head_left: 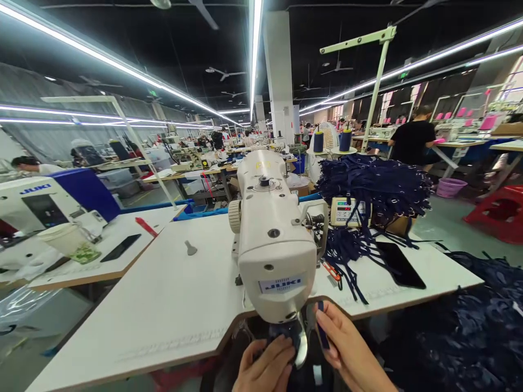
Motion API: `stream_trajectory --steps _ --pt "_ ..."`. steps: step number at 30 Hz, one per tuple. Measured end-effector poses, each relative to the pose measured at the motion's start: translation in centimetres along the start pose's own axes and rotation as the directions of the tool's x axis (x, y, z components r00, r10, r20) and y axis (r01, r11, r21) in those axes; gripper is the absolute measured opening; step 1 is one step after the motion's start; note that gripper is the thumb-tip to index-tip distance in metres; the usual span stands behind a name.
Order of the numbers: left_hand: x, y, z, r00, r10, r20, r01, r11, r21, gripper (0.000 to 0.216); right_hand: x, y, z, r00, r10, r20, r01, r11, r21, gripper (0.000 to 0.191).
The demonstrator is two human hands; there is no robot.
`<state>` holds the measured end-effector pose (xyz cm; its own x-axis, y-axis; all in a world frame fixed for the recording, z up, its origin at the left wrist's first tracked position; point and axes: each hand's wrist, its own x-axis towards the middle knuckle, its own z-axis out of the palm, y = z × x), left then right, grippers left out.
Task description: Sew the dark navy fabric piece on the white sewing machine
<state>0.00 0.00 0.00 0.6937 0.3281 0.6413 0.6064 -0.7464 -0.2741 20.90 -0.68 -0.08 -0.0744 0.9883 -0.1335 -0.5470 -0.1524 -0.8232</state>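
The sewing machine [272, 239] is cream with a blue-lettered label; behind it to the right lies a navy heap of straps [373, 188]. Right of it a black phone [400, 265] rests on the white table [171, 305]. Far right, a red stool [500, 212].

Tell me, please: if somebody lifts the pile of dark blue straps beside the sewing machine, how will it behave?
The pile of straps is probably floppy: loose ends already droop across the table. Likely light, being thin fabric. Strands look tangled, so several may come up together.
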Motion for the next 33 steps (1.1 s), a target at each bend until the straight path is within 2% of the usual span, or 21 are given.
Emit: stream_trajectory --steps 2,5,7,11,14,18,25,33 --pt "-0.2 -0.2 -0.3 0.999 -0.036 0.037 0.039 0.996 -0.082 0.021 0.3 0.6 0.1 0.999 -0.032 0.032 0.035 0.994 -0.108 0.038" --pt "-0.4 0.5 -0.3 0.978 -0.199 0.053 0.206 0.960 -0.189 0.023 0.7 0.9 0.1 0.994 -0.063 0.091 0.086 0.959 -0.271 0.039" --pt "-0.4 1.2 -0.1 0.957 -0.283 0.055 0.288 0.930 -0.228 0.024 0.9 1.0 0.2 0.992 -0.098 0.084 0.121 0.927 -0.355 0.040" --pt "-0.5 1.8 0.0 0.953 -0.297 0.062 0.303 0.919 -0.253 0.025 1.2 1.4 0.4 0.973 -0.226 0.044 0.218 0.841 -0.496 0.033" --pt "-0.2 1.8 -0.1 0.956 -0.290 0.051 0.294 0.930 -0.222 0.024 1.3 2.0 0.4 0.972 -0.231 0.039 0.213 0.799 -0.562 0.024" --pt "0.3 1.9 -0.4 0.962 -0.271 0.041 0.274 0.944 -0.184 0.023 1.3 2.5 0.5 0.977 -0.209 0.027 0.189 0.813 -0.551 0.021" --pt "0.5 2.1 -0.6 0.951 -0.299 0.081 0.307 0.943 -0.130 0.025 1.0 2.3 0.8 0.987 -0.162 0.004 0.144 0.866 -0.480 0.025" --pt "0.5 2.1 -0.7 0.959 -0.274 0.075 0.282 0.950 -0.130 0.024 0.8 2.8 0.9 0.980 -0.197 -0.033 0.157 0.860 -0.485 0.029"
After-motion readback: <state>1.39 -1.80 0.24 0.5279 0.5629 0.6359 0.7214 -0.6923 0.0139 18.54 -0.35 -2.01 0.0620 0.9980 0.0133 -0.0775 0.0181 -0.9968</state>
